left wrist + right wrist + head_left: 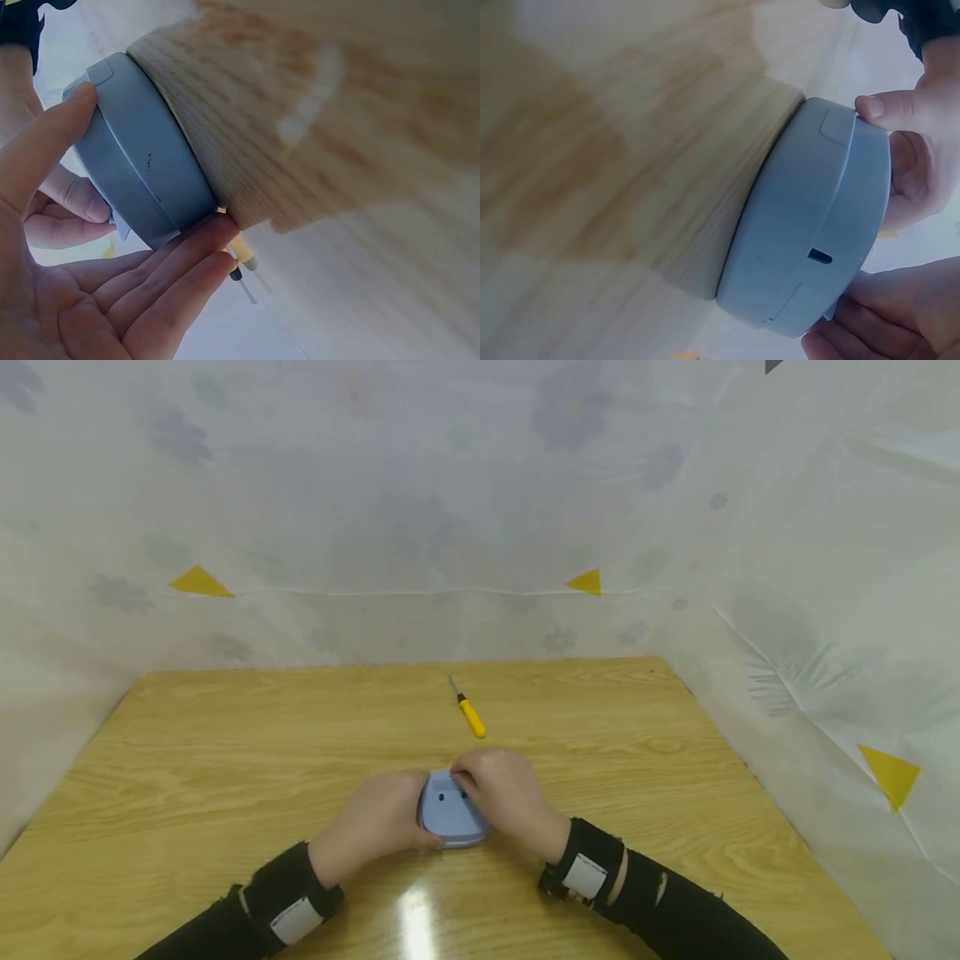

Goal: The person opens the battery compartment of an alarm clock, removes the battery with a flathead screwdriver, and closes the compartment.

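A light-blue rounded plastic device (452,820) sits on the wooden table, two dark dots on its top face. My left hand (382,814) grips its left side, the thumb at the near end and the fingers at the far end. At that far end my right hand (510,793) pinches a small light-blue flap (830,309) with curled fingers. In the right wrist view, a dark slot (820,256) shows in the device's side wall. The left wrist view has a row of tiny holes (149,162) on the opposite wall.
Beyond the device, a screwdriver (471,717) with a yellow handle lies on the table (247,735), its shaft pointing away. Pale flowered sheeting (465,510) with yellow triangles hangs behind the table and along its sides.
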Demonstrator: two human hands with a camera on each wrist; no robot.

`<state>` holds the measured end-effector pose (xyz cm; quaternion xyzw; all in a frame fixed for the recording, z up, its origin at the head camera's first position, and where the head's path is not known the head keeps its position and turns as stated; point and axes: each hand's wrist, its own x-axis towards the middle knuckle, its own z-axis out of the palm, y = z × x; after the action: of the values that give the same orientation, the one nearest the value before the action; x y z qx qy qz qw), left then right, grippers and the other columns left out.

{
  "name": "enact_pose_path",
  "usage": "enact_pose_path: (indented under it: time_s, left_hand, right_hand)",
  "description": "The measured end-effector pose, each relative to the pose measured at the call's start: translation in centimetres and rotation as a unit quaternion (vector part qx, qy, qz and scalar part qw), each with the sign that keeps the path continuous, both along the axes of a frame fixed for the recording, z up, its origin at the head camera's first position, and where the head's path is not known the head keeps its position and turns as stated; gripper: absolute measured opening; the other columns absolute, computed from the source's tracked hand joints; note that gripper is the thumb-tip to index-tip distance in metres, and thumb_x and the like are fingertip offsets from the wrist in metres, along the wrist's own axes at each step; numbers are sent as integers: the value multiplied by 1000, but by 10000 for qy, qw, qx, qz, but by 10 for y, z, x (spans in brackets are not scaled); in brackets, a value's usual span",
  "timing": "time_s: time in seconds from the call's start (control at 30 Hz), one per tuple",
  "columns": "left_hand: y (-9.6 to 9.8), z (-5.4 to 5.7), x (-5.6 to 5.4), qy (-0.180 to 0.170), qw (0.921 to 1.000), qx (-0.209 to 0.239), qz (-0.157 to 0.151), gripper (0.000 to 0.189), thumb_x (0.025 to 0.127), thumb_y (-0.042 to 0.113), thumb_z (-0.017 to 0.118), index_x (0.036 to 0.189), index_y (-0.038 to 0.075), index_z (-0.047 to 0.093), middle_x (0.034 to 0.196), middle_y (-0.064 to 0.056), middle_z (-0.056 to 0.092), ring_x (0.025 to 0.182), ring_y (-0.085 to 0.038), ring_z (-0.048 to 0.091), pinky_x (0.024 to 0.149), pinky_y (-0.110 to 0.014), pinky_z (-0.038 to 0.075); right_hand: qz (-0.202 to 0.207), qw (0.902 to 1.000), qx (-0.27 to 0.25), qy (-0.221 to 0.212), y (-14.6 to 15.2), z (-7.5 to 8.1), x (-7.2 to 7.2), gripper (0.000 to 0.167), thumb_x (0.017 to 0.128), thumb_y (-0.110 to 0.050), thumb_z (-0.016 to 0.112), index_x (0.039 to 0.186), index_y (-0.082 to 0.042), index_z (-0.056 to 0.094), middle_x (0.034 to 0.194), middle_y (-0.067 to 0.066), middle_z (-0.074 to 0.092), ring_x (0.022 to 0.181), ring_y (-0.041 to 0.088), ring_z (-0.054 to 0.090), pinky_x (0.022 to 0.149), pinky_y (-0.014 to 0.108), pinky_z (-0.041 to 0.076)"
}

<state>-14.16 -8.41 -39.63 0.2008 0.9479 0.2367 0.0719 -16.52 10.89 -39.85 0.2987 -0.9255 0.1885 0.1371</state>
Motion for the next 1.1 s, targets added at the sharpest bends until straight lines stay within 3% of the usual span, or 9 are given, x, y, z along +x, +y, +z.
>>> enact_pose_path:
  time_s: [0.4, 0.67, 1.1]
  left_hand:
    - [-2, -3, 0, -42, 9999, 59, -99, 70, 66, 30, 102, 120, 0, 71, 106, -10, 79, 92, -20, 73, 84, -44, 63]
    - [-2, -3, 0, -71, 9999, 99, -49, 75, 66, 30, 103, 126, -2, 70, 112, -13, 79, 97, -23, 74, 90, -45, 64]
    - [0, -1, 0, -175, 9998, -91, 63, 81, 65, 36, 103, 129, -1, 69, 117, -14, 78, 104, -26, 75, 95, -47, 63]
  right_hand:
    - [-228, 9985, 0, -488, 9, 4, -5, 5, 97, -14, 78, 98, -12, 83, 94, 1, 82, 83, 14, 77, 72, 28, 63]
    - [-562, 9950, -64, -826, 21, 4, -12, 6, 97, -14, 78, 99, -12, 82, 96, 2, 82, 84, 16, 76, 74, 31, 64]
    - [-1021, 9929, -48, -612, 46, 3, -30, 6, 96, -12, 78, 95, -9, 83, 91, 4, 82, 79, 17, 75, 70, 34, 62]
